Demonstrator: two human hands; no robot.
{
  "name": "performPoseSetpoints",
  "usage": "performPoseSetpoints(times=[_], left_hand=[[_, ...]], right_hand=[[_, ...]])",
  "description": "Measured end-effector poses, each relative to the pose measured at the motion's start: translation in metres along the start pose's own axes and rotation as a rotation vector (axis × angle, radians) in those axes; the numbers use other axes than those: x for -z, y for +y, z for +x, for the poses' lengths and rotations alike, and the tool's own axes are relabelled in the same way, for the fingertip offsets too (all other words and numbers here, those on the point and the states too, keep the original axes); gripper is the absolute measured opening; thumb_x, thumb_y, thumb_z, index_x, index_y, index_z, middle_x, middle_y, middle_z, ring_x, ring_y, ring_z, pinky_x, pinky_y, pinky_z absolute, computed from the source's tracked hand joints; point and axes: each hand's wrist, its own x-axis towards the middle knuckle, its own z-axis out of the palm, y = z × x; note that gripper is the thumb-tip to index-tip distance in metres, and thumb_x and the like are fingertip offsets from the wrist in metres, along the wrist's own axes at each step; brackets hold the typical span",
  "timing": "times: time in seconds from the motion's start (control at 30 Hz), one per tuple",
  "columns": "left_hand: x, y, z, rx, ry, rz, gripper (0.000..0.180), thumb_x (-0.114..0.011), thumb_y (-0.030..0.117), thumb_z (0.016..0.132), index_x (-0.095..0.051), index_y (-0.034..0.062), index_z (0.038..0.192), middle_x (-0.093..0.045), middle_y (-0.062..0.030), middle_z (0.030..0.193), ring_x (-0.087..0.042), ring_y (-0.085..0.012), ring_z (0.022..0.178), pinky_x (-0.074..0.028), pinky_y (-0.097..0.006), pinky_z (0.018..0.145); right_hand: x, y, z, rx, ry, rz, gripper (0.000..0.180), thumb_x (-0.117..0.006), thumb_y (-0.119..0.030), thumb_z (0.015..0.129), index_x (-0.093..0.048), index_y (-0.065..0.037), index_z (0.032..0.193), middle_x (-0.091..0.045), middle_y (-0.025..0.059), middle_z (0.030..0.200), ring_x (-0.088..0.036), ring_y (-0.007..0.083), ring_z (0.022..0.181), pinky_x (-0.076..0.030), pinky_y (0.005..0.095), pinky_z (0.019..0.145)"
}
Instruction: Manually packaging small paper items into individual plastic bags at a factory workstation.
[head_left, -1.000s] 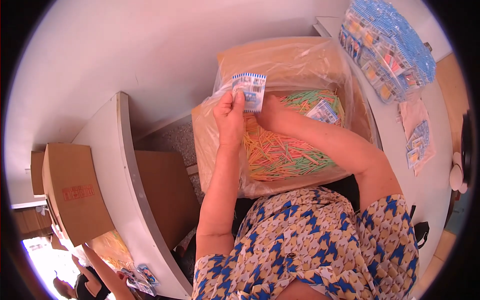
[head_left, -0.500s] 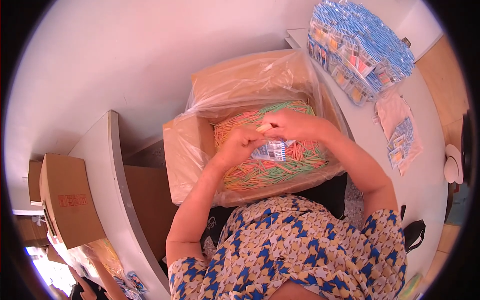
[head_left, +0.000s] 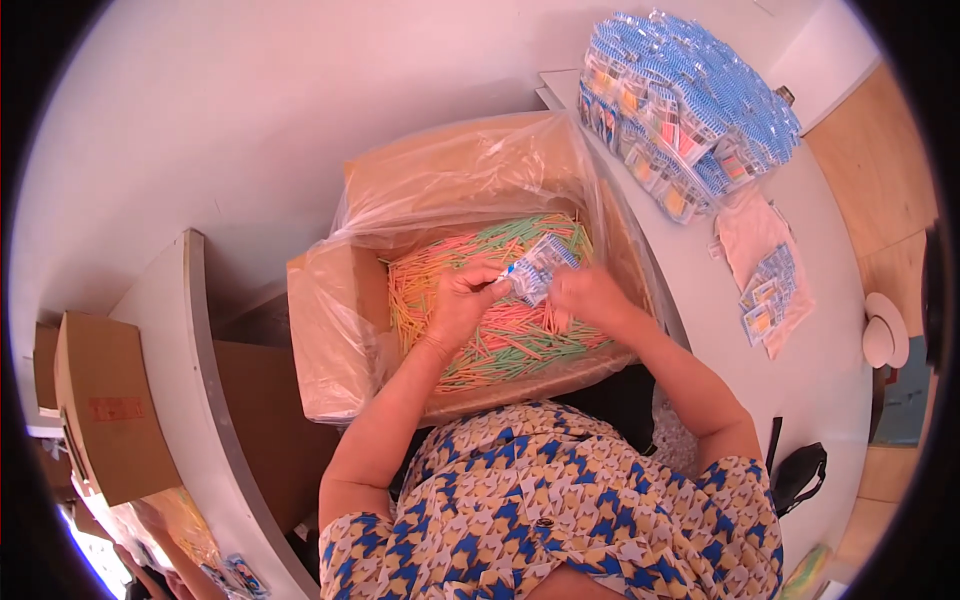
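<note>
A cardboard box [head_left: 325, 330] lined with a clear plastic bag sits in front of me, filled with several thin pink, green and orange sticks [head_left: 480, 330]. Above the sticks I hold a small clear packet with a blue and white header [head_left: 538, 266]. My left hand [head_left: 462, 302] pinches its left end. My right hand [head_left: 590, 296] grips its right side. Both hands hover over the middle of the box.
A big heap of filled blue-topped packets [head_left: 690, 120] lies on the white table [head_left: 840, 380] at the upper right, with a few more packets [head_left: 768, 295] on a plastic bag. A black pouch [head_left: 800, 470] lies at the right. Brown cartons [head_left: 105, 420] stand at the left.
The packet was held up by my left hand alone; both hands have come together on it over the sticks. The view has swung, shifting the box toward the centre.
</note>
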Motion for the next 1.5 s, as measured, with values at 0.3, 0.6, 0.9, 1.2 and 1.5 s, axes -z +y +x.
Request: performPoseSetpoints(times=[0.3, 0.6, 0.9, 1.2, 1.5], left_hand=[[0.003, -0.01, 0.009, 0.076, 0.025, -0.129, 0.012, -0.065, -0.002, 0.08, -0.071, 0.0016, 0.091, -0.063, -0.0058, 0.102, -0.058, -0.0125, 0.091, -0.049, -0.027, 0.081], [0.004, -0.013, 0.012, 0.005, -0.114, -0.066, 0.015, -0.066, -0.001, 0.08, -0.071, 0.0041, 0.094, -0.062, -0.0037, 0.102, -0.056, -0.0111, 0.095, -0.048, -0.024, 0.083], [0.001, 0.0, 0.003, 0.209, -0.099, -0.199, 0.015, -0.064, 0.005, 0.085, -0.07, 0.0022, 0.099, -0.067, -0.0021, 0.094, -0.058, -0.0088, 0.09, -0.047, -0.025, 0.084], [-0.003, -0.019, 0.008, 0.129, -0.223, 0.27, 0.02, -0.064, 0.009, 0.082, -0.068, -0.0004, 0.099, -0.065, -0.0053, 0.094, -0.059, -0.0136, 0.092, -0.048, -0.028, 0.083], [-0.006, -0.005, 0.004, 0.255, -0.131, 0.317, 0.026, -0.06, 0.006, 0.087, -0.062, -0.0042, 0.111, -0.066, -0.0085, 0.102, -0.061, -0.0171, 0.099, -0.047, -0.029, 0.088]], right_hand=[[0.041, -0.032, 0.005, 0.004, 0.058, 0.236, 0.023, -0.06, -0.018, 0.086, -0.054, -0.003, 0.069, -0.052, -0.0026, 0.062, -0.049, 0.003, 0.06, -0.039, 0.0222, 0.052], [0.036, -0.063, 0.031, 0.046, 0.177, 0.24, 0.023, -0.062, -0.019, 0.086, -0.054, -0.002, 0.072, -0.051, -0.0004, 0.06, -0.047, 0.0043, 0.057, -0.037, 0.025, 0.049], [0.023, -0.072, 0.026, 0.233, 0.202, 0.055, 0.016, -0.066, -0.014, 0.083, -0.055, -0.002, 0.08, -0.052, 0.0014, 0.062, -0.043, 0.009, 0.055, -0.037, 0.0267, 0.049], [0.006, -0.025, -0.021, 0.209, 0.329, 0.038, 0.024, -0.066, -0.016, 0.08, -0.059, -0.003, 0.099, -0.062, 0.0126, 0.085, -0.063, 0.0215, 0.077, -0.049, 0.039, 0.064], [0.198, 0.134, -0.174, -0.191, 0.879, -0.006, 0.031, -0.066, 0.0, 0.078, -0.06, 0.0, 0.108, -0.064, 0.0028, 0.089, -0.062, 0.0123, 0.081, -0.051, 0.026, 0.073]])
